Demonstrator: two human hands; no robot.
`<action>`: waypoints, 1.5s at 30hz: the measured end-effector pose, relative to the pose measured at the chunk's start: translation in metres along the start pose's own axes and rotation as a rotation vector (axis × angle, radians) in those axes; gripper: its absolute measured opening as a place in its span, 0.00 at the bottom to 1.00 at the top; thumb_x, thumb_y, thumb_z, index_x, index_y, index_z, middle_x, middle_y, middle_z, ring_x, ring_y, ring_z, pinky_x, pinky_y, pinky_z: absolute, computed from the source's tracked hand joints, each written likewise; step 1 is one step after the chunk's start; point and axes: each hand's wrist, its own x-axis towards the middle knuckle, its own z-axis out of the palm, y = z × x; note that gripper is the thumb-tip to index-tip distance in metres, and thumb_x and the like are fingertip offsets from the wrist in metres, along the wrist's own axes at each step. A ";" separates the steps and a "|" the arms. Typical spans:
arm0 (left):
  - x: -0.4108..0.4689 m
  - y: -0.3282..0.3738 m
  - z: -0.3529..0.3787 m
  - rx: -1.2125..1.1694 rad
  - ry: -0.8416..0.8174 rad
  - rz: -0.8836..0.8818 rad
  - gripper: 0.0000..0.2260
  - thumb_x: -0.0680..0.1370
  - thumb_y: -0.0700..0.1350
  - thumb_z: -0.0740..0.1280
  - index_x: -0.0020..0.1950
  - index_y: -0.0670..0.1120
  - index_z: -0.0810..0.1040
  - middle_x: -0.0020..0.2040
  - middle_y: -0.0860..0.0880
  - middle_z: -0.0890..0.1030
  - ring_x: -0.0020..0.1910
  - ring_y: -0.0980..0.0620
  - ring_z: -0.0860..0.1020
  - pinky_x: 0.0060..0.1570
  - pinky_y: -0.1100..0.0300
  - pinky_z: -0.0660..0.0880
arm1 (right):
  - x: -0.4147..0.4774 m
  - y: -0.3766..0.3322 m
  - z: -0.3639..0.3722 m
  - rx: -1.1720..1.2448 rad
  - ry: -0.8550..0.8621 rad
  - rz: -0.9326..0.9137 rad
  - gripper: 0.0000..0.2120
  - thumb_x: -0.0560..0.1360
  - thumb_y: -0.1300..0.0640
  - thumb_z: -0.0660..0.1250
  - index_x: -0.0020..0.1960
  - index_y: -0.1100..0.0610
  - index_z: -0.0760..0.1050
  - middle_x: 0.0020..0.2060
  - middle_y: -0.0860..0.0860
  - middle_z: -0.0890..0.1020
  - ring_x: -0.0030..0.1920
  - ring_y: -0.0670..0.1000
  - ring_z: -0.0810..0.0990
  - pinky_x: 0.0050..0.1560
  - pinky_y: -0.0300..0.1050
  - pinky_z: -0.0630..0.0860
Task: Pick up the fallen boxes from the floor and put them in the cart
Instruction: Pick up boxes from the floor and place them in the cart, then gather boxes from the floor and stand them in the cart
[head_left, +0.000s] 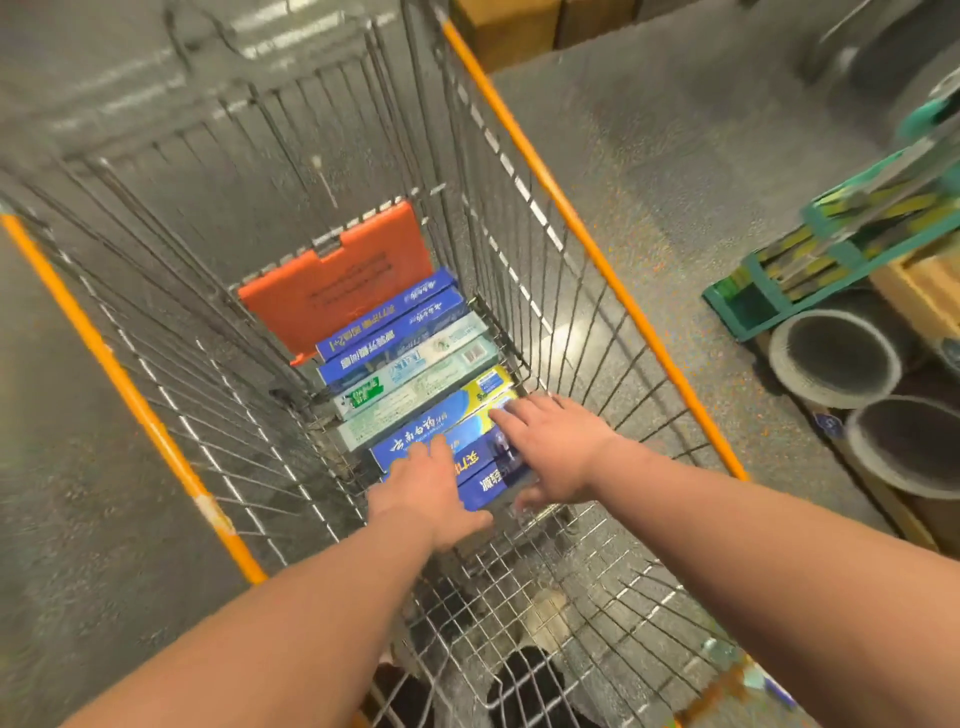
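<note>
A wire shopping cart (545, 218) with orange rims fills the view. On its floor lies a row of long boxes: two dark blue ones (389, 322) at the far end, pale green ones (415, 374) in the middle, and blue ones (483, 462) nearest me. Both arms reach down into the cart. My left hand (431, 493) rests flat on the left end of the nearest blue boxes. My right hand (550, 452) lies on their right end, fingers spread. I cannot tell whether either hand grips a box or only touches it.
An orange plastic flap (337, 280) leans at the cart's far end. To the right on the grey floor stand a green pallet (779, 291), two grey tubes (836, 358) and wooden crates (924, 291). Cardboard boxes (509, 31) sit beyond the cart.
</note>
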 end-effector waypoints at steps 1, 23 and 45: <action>-0.013 0.000 -0.015 -0.003 0.010 0.017 0.41 0.68 0.70 0.71 0.71 0.49 0.62 0.68 0.49 0.69 0.68 0.44 0.71 0.60 0.43 0.75 | -0.016 -0.001 -0.014 0.052 0.004 0.039 0.52 0.71 0.32 0.71 0.82 0.55 0.49 0.75 0.55 0.65 0.75 0.58 0.64 0.75 0.58 0.64; -0.348 0.080 -0.116 0.788 0.112 1.269 0.25 0.78 0.59 0.67 0.72 0.50 0.71 0.68 0.46 0.78 0.66 0.43 0.76 0.60 0.54 0.74 | -0.430 -0.324 -0.115 0.484 0.259 1.282 0.25 0.76 0.40 0.67 0.67 0.52 0.72 0.62 0.55 0.78 0.63 0.59 0.79 0.57 0.56 0.78; -0.756 -0.103 0.326 1.504 -0.164 1.974 0.36 0.75 0.68 0.62 0.78 0.50 0.64 0.73 0.44 0.73 0.68 0.43 0.73 0.63 0.46 0.74 | -0.608 -0.928 0.131 1.166 0.282 2.087 0.34 0.78 0.37 0.65 0.75 0.57 0.65 0.64 0.57 0.76 0.61 0.60 0.78 0.60 0.57 0.77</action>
